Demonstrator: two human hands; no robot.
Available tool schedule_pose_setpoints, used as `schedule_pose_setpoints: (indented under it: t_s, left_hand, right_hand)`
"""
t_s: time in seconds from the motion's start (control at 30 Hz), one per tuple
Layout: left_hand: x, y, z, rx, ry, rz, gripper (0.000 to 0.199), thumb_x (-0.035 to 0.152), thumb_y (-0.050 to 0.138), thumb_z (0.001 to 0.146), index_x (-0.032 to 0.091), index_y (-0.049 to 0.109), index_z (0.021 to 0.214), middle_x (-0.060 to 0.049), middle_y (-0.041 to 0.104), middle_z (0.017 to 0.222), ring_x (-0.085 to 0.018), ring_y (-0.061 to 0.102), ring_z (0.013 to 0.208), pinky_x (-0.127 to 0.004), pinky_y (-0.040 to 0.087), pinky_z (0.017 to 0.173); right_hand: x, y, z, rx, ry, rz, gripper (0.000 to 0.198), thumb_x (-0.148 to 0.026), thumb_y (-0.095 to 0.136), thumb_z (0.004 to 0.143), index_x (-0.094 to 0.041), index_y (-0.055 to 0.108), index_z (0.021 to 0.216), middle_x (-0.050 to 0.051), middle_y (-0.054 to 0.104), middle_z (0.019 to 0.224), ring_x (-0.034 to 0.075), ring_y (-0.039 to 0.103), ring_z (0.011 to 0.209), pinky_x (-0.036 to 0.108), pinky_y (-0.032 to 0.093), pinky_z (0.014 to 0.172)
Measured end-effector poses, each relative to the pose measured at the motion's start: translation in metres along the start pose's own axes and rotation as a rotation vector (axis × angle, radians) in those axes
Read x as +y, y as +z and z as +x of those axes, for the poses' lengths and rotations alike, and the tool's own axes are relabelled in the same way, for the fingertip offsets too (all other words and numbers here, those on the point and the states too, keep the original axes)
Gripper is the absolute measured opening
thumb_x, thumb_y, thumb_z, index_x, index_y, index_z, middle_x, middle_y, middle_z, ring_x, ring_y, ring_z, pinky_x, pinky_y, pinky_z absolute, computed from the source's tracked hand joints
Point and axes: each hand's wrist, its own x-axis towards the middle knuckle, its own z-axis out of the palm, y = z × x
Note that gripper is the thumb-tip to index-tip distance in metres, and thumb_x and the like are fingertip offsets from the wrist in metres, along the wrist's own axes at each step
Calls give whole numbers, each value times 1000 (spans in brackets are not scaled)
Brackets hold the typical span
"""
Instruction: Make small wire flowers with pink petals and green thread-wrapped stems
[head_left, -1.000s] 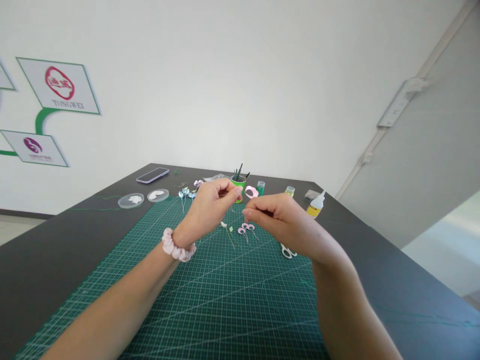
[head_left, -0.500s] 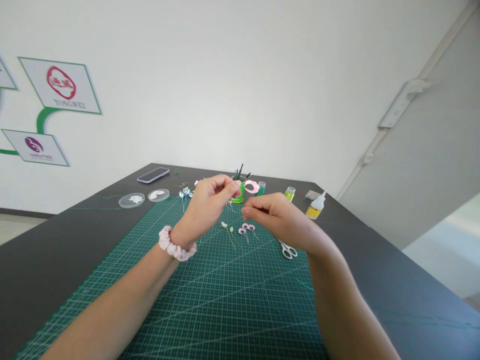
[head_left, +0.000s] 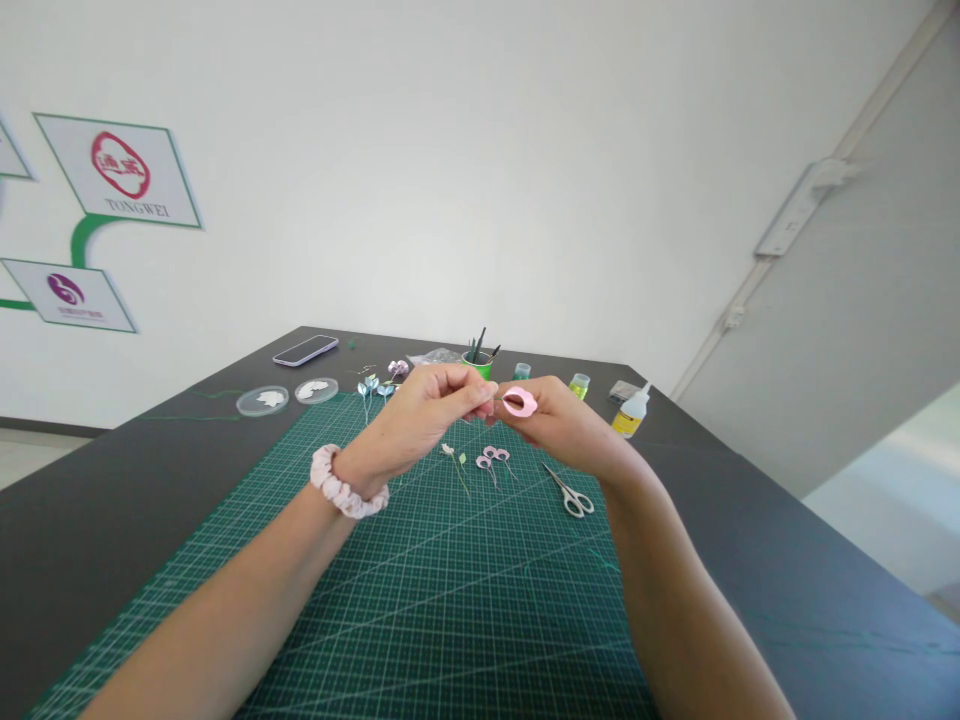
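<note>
Above the green cutting mat (head_left: 450, 600), my left hand (head_left: 442, 402) pinches the thin stem of a pink wire-edged flower petal (head_left: 520, 402). The petal points right, in front of my right hand (head_left: 559, 415). My right hand's fingers are closed and meet my left fingertips near the stem; what lies between them is hidden. On the mat below are several small pink petals on wires (head_left: 492, 455) and a white bud with a green leaf on a stem (head_left: 450, 452). White-handled scissors (head_left: 574, 500) lie below my right hand.
Blue flowers (head_left: 369, 388) and two shallow dishes (head_left: 262, 402) with white pieces lie left. Behind my hands stand a green cup of tools (head_left: 477, 366) and small jars (head_left: 579, 386). A glue bottle (head_left: 631, 413) stands right; a phone (head_left: 306, 350) lies far left.
My hands have come together at the stem. The pink petal has shifted slightly right and down, now in front of my right hand, which has risen a little. The scissors show fully.
</note>
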Motion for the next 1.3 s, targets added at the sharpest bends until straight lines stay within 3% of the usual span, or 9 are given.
schedule_pose_setpoints:
  t_s: [0.27, 0.43, 0.8, 1.0, 1.3]
  left_hand:
    - [-2, -8, -3, -191, -47, 156, 31, 36, 56, 84, 18, 56, 59, 3, 48, 56, -10, 38, 55, -25, 31, 54]
    - [-6, -9, -3, -253, -76, 208, 30, 34, 54, 84, 18, 55, 60, 2, 51, 59, -10, 43, 56, -26, 35, 55]
    - [-12, -8, -2, -167, -96, 358, 29, 32, 52, 84, 18, 50, 58, 5, 43, 54, -9, 34, 51, -26, 28, 50]
    - [-14, -7, -2, -129, -84, 382, 31, 33, 51, 84, 19, 45, 57, 4, 45, 56, -9, 35, 52, -25, 29, 50]
    - [-7, -4, -1, 11, -63, 456, 28, 26, 50, 81, 18, 44, 55, 6, 35, 51, -8, 30, 49, -24, 23, 47]
  right_hand:
    - [2, -6, -1, -6, 53, 26, 24, -27, 53, 84, -16, 59, 63, -3, 47, 58, 8, 36, 53, 25, 25, 49]
    - [1, -9, -2, 22, 36, -14, 25, -28, 54, 85, -16, 60, 64, -5, 42, 54, 8, 32, 50, 27, 24, 48]
    - [-5, -6, -9, 136, 32, -185, 26, -22, 50, 84, -17, 50, 58, -4, 38, 56, 9, 32, 54, 26, 25, 49]
    - [-13, -4, -11, 252, -13, -335, 26, -15, 49, 83, -18, 45, 57, -5, 38, 55, 8, 30, 53, 27, 23, 48]
    - [-24, 6, -13, 225, -148, -392, 32, -16, 49, 89, -18, 40, 59, -5, 39, 55, 7, 34, 52, 24, 26, 49]
